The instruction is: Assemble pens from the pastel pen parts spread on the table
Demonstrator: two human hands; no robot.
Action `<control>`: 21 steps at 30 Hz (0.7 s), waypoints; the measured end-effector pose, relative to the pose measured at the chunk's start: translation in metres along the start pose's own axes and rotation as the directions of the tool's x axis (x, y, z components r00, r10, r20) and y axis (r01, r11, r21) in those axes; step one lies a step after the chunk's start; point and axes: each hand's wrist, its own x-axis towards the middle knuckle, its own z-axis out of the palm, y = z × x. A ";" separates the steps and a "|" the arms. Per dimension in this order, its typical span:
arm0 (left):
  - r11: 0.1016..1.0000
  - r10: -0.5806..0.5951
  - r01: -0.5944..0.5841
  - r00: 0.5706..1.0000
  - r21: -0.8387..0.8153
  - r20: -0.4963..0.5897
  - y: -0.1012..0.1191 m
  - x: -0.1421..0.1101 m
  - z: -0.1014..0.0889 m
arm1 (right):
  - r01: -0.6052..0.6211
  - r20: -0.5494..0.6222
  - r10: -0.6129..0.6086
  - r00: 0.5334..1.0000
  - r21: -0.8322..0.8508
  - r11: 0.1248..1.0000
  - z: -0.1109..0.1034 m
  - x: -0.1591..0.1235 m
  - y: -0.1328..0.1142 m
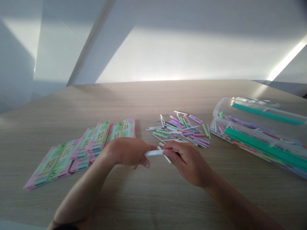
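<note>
A white pen [154, 153] spans both hands above the table [153, 195]: the right hand [189, 163] pinches one end; the left hand [127, 151] meets the other, its grip hidden. Fitting or parting seems underway, calling for steady alignment.

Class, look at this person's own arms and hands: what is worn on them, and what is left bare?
The left hand and right hand wear no gloves. The left forearm and right forearm show no sleeves, except a dark edge, perhaps a cuff or band, at the picture's bottom on the left.
</note>
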 end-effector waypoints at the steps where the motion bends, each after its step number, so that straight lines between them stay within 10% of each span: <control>1: 1.000 0.003 -0.003 1.000 0.002 0.005 0.000 0.000 -0.001 | 0.008 -0.001 -0.008 1.000 0.021 1.000 -0.001 -0.001 -0.001; 21: 1.000 0.005 -0.004 0.999 -0.020 0.034 0.004 -0.001 -0.004 | -0.043 -0.021 0.044 0.999 0.059 0.997 -0.009 -0.011 0.005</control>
